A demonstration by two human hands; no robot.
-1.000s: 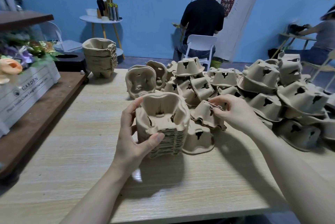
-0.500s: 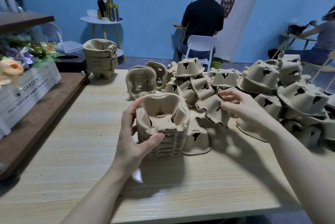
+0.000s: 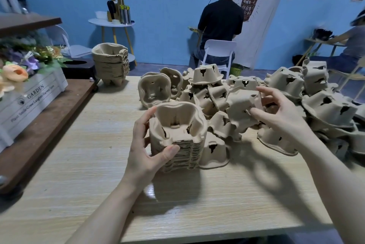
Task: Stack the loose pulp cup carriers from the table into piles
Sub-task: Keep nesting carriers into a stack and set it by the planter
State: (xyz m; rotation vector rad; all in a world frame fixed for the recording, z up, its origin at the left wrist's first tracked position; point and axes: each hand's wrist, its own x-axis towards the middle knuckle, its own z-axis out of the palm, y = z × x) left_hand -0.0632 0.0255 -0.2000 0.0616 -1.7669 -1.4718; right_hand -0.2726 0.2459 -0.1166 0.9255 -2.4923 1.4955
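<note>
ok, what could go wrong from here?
1. The carrier in the right hand is held bottom-up; the stack opens upward, so it may not nest unless flipped.
2. The left hand holds one side only; pressing down could tip the stack.
3. The loose heap nearby could slide.

Bright, even indoor light casts soft shadows on the table (image 3: 79, 164); wide-angle edges bow, background slightly blurred.

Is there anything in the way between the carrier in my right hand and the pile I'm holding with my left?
Nothing visible blocks it. The carrier in the right hand is lifted beside the pile, whose open top is uncovered; the left hand grips only its near side.
</note>
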